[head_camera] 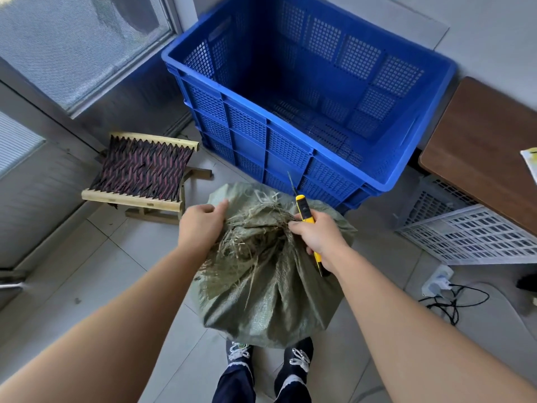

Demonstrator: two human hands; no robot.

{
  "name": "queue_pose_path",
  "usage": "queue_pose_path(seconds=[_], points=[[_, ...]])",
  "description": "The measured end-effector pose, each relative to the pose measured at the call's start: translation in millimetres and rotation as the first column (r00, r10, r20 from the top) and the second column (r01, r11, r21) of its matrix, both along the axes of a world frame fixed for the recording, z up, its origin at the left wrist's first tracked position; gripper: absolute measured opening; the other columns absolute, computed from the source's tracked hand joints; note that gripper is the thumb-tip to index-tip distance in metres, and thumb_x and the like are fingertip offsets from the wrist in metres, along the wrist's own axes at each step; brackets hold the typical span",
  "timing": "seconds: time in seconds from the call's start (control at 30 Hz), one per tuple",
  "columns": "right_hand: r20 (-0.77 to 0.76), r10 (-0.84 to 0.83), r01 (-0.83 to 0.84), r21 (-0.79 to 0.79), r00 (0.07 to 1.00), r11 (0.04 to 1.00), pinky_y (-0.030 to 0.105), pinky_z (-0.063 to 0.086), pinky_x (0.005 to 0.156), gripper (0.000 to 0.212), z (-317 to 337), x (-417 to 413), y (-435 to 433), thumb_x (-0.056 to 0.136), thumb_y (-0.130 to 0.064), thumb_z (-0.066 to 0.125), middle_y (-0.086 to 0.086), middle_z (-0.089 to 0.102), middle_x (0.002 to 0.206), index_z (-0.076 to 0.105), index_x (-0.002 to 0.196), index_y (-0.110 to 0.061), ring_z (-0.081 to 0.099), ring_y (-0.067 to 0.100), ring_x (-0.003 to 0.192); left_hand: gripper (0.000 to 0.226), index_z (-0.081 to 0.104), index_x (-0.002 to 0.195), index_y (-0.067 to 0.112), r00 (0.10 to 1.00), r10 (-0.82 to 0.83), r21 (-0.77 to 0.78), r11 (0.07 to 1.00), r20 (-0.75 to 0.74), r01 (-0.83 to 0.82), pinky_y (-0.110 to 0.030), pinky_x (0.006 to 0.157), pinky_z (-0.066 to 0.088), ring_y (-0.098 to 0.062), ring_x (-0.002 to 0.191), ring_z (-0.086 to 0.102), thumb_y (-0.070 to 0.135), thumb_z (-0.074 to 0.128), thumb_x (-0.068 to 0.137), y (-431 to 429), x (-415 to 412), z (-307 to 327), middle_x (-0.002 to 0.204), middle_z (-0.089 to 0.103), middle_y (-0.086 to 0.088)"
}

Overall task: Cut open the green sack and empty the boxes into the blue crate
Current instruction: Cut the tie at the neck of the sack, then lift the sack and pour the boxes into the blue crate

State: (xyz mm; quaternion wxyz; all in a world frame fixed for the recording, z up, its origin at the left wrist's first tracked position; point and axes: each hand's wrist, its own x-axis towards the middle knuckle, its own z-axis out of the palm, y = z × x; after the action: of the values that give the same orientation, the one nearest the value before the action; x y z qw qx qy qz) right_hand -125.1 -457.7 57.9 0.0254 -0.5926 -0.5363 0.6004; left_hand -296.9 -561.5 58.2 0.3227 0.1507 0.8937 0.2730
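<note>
A green woven sack [270,298] stands on the tiled floor in front of my feet, its top bunched and frayed into loose fibres. My left hand [202,221] rests on the sack's upper left, fingers pressing the fabric. My right hand [315,232] grips a yellow utility knife [305,212] at the gathered neck, blade extended and pointing up and away. The blue crate [261,132] stands just behind the sack, with nothing visible inside. The boxes are hidden in the sack.
A small folding stool [142,173] with a woven seat stands to the left. A brown table [476,152] and a white crate [470,237] are at the right, with a power strip and cables [441,289] on the floor. A window and wall lie at the left.
</note>
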Motion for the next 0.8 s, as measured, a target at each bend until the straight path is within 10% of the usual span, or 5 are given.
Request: queue_pose_path(seconds=[0.17,0.3,0.4,0.53,0.8], points=[[-0.010,-0.125,0.125,-0.045,0.992,0.991,0.029,0.032,0.047,0.021,3,-1,1,0.089,-0.005,0.059,0.006,0.053,0.077,0.055,0.085,-0.025,0.048,0.020,0.067,0.057,0.062,0.101,0.009,0.925,0.152,0.271,0.929,0.348,-0.254,-0.038,0.074,0.047,-0.025,0.077,0.056,0.062,0.054,0.082,7,2,14,0.085,0.060,-0.006],[-0.002,-0.184,0.183,-0.044,0.983,0.982,0.027,0.032,0.045,0.019,13,-2,2,0.087,-0.002,0.056,0.005,0.052,0.073,0.054,0.084,-0.021,0.048,0.016,0.058,0.102,0.030,0.145,0.026,0.807,-0.302,0.131,0.953,0.508,0.274,-0.046,0.100,0.045,-0.030,0.122,0.048,0.050,0.081,0.060,12,16,28,0.136,0.038,-0.001],[0.002,-0.225,0.225,-0.024,0.974,0.974,0.027,0.033,0.046,0.015,24,-3,4,0.090,-0.005,0.054,0.004,0.052,0.073,0.055,0.086,-0.020,0.047,0.017,0.057,0.055,0.054,0.129,0.013,0.868,-0.397,-0.029,0.905,0.299,0.424,-0.046,0.072,0.060,-0.032,0.090,0.066,0.004,0.068,0.076,15,20,25,0.112,0.062,-0.014],[0.006,-0.198,0.196,0.122,0.980,0.973,0.033,0.036,0.057,0.017,34,-7,8,0.091,-0.014,0.058,0.002,0.049,0.070,0.055,0.076,-0.022,0.042,0.018,0.061,0.010,0.066,0.085,0.002,0.934,-0.346,0.028,0.938,0.087,0.345,-0.029,0.054,0.049,-0.026,0.060,0.058,0.005,0.057,0.087,22,9,37,0.073,0.065,-0.012],[-0.061,0.111,-0.101,0.147,0.992,0.984,0.037,0.047,0.078,0.036,57,-47,7,0.074,-0.032,0.082,0.004,0.069,0.096,0.070,0.103,-0.015,0.063,0.020,0.089,0.031,0.065,0.087,0.013,0.851,-0.221,0.422,0.906,0.477,-0.002,-0.025,0.050,0.045,-0.018,0.055,0.044,-0.016,0.061,0.076,37,-20,71,0.066,0.046,-0.004]])
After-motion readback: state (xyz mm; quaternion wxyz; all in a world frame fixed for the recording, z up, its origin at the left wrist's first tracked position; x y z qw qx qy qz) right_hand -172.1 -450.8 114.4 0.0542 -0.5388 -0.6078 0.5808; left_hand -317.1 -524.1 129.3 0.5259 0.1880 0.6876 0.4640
